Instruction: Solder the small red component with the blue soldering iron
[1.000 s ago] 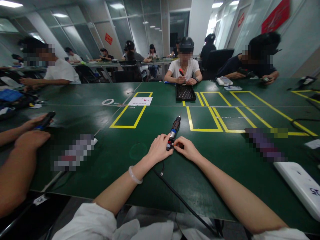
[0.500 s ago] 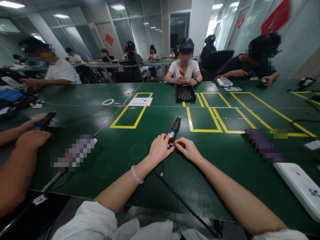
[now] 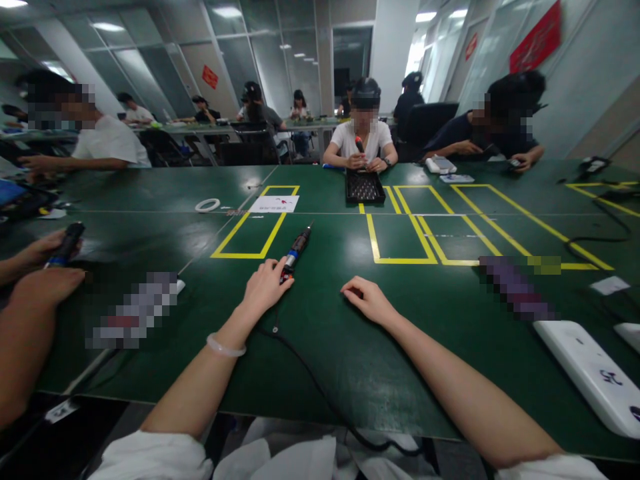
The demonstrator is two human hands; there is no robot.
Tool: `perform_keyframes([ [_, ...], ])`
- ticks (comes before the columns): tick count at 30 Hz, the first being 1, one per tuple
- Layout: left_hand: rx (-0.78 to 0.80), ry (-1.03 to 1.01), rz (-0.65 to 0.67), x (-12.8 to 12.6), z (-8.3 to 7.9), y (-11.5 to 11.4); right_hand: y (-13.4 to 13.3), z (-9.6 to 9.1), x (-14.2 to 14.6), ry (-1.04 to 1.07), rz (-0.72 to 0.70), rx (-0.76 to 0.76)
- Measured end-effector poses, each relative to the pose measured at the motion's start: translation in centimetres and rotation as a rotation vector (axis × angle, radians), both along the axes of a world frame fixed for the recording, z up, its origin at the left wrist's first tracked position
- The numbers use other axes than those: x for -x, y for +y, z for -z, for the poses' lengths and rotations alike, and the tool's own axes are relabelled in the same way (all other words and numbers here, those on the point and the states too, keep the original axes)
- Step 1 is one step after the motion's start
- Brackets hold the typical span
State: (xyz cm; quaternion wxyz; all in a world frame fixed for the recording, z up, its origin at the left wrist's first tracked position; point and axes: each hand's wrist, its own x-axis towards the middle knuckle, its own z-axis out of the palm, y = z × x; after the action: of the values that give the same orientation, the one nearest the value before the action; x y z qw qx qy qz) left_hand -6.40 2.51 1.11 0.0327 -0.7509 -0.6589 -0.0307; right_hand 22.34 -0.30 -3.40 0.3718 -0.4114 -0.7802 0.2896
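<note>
Green table (image 3: 165,233): left hand (image 3: 264,285) holds one tool (image 3: 299,247).

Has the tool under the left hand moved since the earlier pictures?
Yes: the tool has moved left, closer to the yellow tape rectangle with the white paper.

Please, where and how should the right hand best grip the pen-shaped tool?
Perhaps grip the tool on its dark section beyond the blue band, with the right hand coming from the right: the left hand lies over the near end, and the thin tip points away.
</note>
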Motion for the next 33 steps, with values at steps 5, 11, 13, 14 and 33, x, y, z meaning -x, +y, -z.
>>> perform_keyframes([
  [5, 0.053, 0.008, -0.199, 6.5, 0.2, 2.3, 0.0, -0.1, 0.0, -0.016, -0.004, 0.000],
  [11, 0.055, -0.007, -0.377, 14.0, 0.9, 3.8, 0.0, 0.0, 0.0, -0.014, -0.003, -0.005],
  [13, 0.042, -0.022, -0.402, 15.9, 1.2, 3.9, 0.0, 0.1, 0.0, -0.013, -0.005, -0.006],
  [14, 0.030, -0.029, -0.408, 16.6, 1.3, 3.9, 0.0, 0.1, 0.0, -0.013, -0.005, -0.007],
  [33, -0.241, -0.051, -0.495, 12.5, -0.4, 1.9, 0.1, 0.0, 0.1, -0.022, -0.010, 0.022],
])
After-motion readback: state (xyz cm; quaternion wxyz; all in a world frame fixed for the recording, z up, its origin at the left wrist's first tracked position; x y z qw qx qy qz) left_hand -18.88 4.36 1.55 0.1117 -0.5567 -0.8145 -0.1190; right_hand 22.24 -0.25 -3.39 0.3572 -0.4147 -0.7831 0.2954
